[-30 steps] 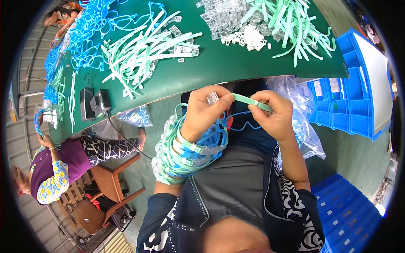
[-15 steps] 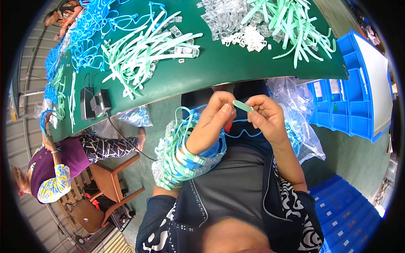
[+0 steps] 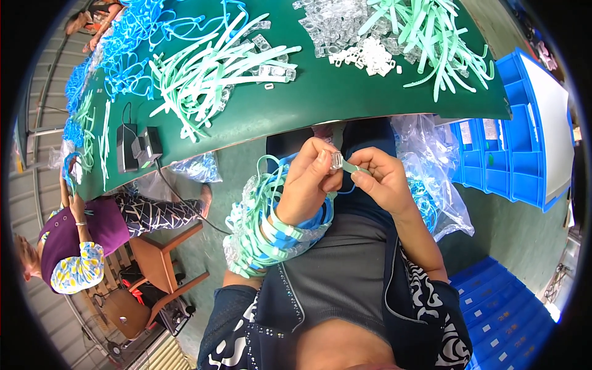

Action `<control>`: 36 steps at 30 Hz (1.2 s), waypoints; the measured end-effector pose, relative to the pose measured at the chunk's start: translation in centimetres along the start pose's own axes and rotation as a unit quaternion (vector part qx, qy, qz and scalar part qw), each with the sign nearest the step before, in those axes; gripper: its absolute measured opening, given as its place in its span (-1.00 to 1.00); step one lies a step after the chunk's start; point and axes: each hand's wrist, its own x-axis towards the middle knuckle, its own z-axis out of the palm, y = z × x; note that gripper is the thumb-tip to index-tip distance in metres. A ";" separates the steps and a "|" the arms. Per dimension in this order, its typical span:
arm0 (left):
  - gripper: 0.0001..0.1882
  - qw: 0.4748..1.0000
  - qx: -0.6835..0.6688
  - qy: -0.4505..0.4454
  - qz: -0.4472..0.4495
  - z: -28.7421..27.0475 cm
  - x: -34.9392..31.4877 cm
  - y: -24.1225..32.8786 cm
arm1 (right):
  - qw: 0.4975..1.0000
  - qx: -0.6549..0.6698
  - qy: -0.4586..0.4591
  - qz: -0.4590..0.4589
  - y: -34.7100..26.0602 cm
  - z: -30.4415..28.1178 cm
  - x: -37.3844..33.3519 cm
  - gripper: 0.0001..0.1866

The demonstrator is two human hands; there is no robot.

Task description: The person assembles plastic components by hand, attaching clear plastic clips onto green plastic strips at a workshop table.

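A clear plastic buckle (image 3: pixel 337 160) is pinched in the fingers of my left hand (image 3: pixel 308 185). My right hand (image 3: pixel 383 180) grips a pale green strap (image 3: pixel 352 168) between thumb and fingers, its end against the buckle. Whether the strap passes through the buckle is too small to tell. Around my left forearm hangs a thick bundle of blue goggle frames with green straps and clear buckles (image 3: pixel 259 231). Both hands are above my lap, just short of the table edge.
On the green table (image 3: pixel 296 102) lie loose green straps (image 3: pixel 209 77), white loops (image 3: pixel 367 57), clear buckles (image 3: pixel 333 24) and blue goggle frames (image 3: pixel 126 61). Black adapters (image 3: pixel 139 148) sit near the edge. Blue bins (image 3: pixel 512 132) stand right; a co-worker (image 3: pixel 83 234) sits left.
My left hand has turned and lowered slightly, bringing the clear buckle into sight. The strap's broad end, previously raised between my hands, now meets the buckle. My right hand has moved slightly left and down.
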 end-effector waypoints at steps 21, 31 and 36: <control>-0.86 1.000 0.018 -0.024 0.003 -0.7 -0.4 -0.8 | 0.984 0.157 0.019 0.079 0.1 1.1 0.4 -0.84; -0.85 0.999 0.027 -0.020 0.028 -1.1 -0.7 -0.5 | 0.981 0.163 0.049 0.090 -0.7 1.8 0.5 -0.84; -0.85 0.998 0.045 -0.023 0.033 -1.2 -0.9 -0.8 | 0.977 0.185 0.045 0.096 -0.6 2.4 0.5 -0.82</control>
